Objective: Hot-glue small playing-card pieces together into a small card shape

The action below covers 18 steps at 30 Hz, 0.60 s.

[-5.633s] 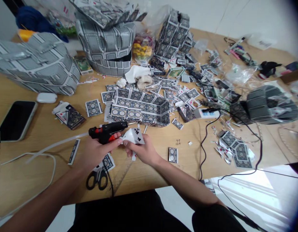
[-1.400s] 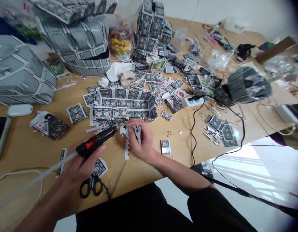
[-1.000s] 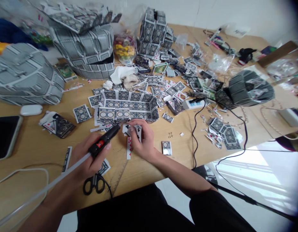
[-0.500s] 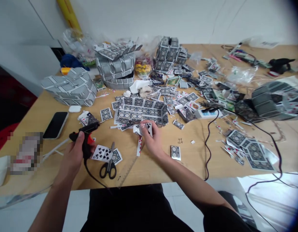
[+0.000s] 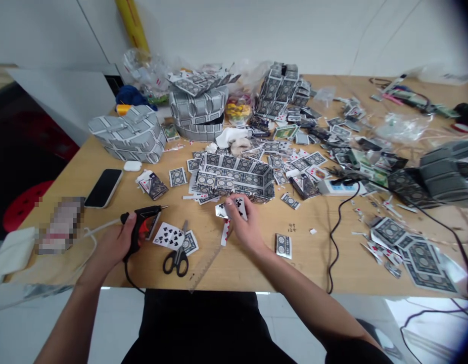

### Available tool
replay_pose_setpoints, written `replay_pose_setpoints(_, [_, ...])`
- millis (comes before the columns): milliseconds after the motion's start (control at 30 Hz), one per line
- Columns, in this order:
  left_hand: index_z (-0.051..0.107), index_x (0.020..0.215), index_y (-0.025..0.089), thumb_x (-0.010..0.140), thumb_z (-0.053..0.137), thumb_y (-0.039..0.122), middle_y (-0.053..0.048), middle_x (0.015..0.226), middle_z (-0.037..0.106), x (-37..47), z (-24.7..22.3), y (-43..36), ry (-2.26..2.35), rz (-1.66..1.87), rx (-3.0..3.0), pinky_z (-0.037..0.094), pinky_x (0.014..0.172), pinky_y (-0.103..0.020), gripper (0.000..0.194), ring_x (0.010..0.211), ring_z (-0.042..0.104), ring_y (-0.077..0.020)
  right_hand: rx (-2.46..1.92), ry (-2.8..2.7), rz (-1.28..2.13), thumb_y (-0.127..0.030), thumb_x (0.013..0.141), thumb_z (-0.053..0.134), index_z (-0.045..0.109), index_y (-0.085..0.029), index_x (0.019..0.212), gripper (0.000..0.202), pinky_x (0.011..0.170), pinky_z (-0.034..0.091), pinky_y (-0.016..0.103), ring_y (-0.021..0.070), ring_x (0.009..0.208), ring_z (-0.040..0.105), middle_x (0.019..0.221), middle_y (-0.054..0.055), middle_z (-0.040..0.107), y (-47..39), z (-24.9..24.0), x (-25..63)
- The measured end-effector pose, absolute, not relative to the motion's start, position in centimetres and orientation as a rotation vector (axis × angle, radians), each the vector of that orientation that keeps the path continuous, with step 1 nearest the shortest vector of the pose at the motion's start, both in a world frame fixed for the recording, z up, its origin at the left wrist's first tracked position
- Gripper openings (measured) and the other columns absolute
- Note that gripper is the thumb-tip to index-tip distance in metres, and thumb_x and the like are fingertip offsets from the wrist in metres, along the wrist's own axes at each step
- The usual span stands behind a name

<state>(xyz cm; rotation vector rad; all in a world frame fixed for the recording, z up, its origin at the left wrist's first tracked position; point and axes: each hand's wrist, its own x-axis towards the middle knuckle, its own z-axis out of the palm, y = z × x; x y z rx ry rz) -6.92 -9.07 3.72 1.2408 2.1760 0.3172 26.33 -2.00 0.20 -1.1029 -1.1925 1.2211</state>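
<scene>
1. On the cluttered wooden table [image 5: 86,177], the long open box glued from blue-backed playing cards [image 5: 234,177] looks light and crushable; hold it by its walls.
2. Your left hand [image 5: 112,245] grips the black-and-red hot glue gun [image 5: 141,227], rigid; avoid the nozzle.
3. Your right hand [image 5: 245,227] presses the folded white club cards [image 5: 232,208] onto the table just before the box: thin, bendy; pinch the edges.

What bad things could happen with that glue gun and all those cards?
The left hand holds the glue gun just above loose cards, so its tip might drip glue on them. Its cord hangs off the table edge and could snag. The right hand presses a small card piece; any glue there might stick to fingers.
</scene>
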Motion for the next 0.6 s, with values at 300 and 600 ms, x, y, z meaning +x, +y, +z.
replay_pose_setpoints(300, [0.073,0.074,0.021,0.109,0.02,0.054,-0.017,0.077,0.08,-6.9,3.3,-7.2,2.321,0.111,1.303,0.054,0.086,-0.04,0.071,0.088,0.077,-0.0353,-1.159,-1.288,1.2,-0.059,0.1,0.072,0.074,-0.022,0.105,0.037,0.057,0.044,0.029,0.0169,0.061,0.055,0.074,-0.001,0.063,-2.3,0.0,26.2])
replay_pose_setpoints(600, [0.066,0.069,0.021,0.102,0.024,0.063,-0.025,0.081,0.076,-6.3,4.6,-7.6,2.56,-0.266,1.461,0.042,0.073,-0.042,0.068,0.088,0.073,-0.0444,-1.14,-1.417,1.177,-0.051,0.105,0.069,0.078,-0.022,0.113,0.031,0.058,0.043,0.027,0.016,0.062,0.054,0.074,-0.001,0.067,-2.8,-0.9,26.2])
